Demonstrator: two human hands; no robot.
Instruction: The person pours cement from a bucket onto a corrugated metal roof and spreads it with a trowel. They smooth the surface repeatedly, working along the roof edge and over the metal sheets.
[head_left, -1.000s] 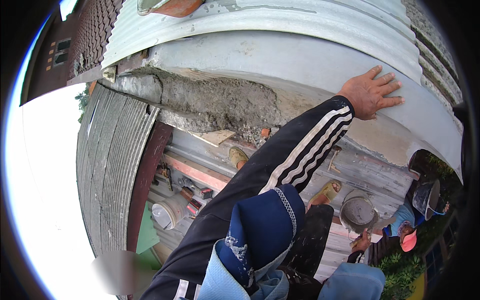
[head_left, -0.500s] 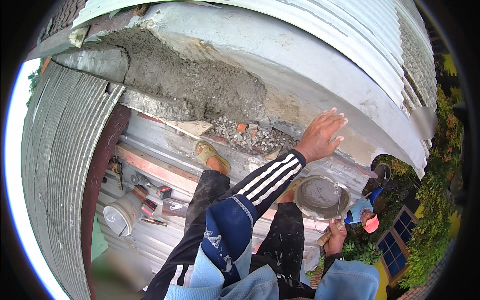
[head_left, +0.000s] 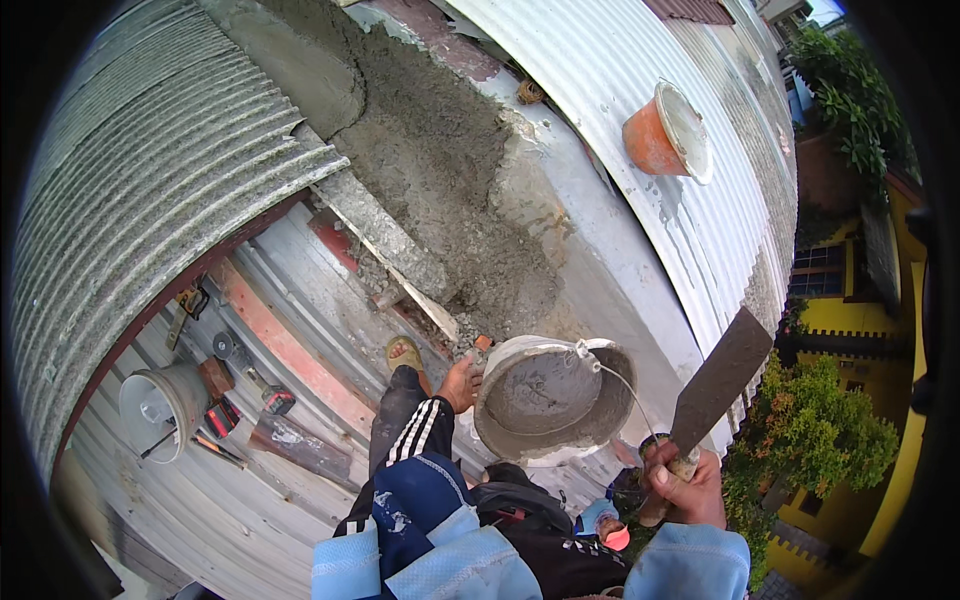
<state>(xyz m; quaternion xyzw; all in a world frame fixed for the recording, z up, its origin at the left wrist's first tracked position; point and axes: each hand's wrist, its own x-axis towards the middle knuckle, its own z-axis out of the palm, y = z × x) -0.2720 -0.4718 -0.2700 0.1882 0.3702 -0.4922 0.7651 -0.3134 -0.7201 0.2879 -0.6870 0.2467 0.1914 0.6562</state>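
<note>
A bucket of wet grey mortar [head_left: 545, 395] is tilted in front of me, larger in view than its surroundings. My left hand [head_left: 462, 383] grips its left side, fingertips partly hidden by the wall of the bucket. In my right hand [head_left: 692, 490] is a trowel [head_left: 725, 380], its flat, mortar-stained blade pointing up and away. The bucket's thin wire handle runs from a knot on the rim to this same hand; whether the fingers hold it, I cannot tell. Beyond the bucket lies a trough of rough grey mortar [head_left: 430, 150].
An orange bucket [head_left: 655, 140] sits on the white corrugated roof at right. On the metal sheeting at left are a pale bucket [head_left: 150, 415], a cordless grinder [head_left: 250, 375] and a handsaw [head_left: 185, 312]. A person in a pink cap [head_left: 612, 535] is far below.
My left hand has come down from its outstretched spread to the bucket's side. The bucket has risen closer, and the trowel blade now shows. The view has turned, bringing in the orange bucket.
</note>
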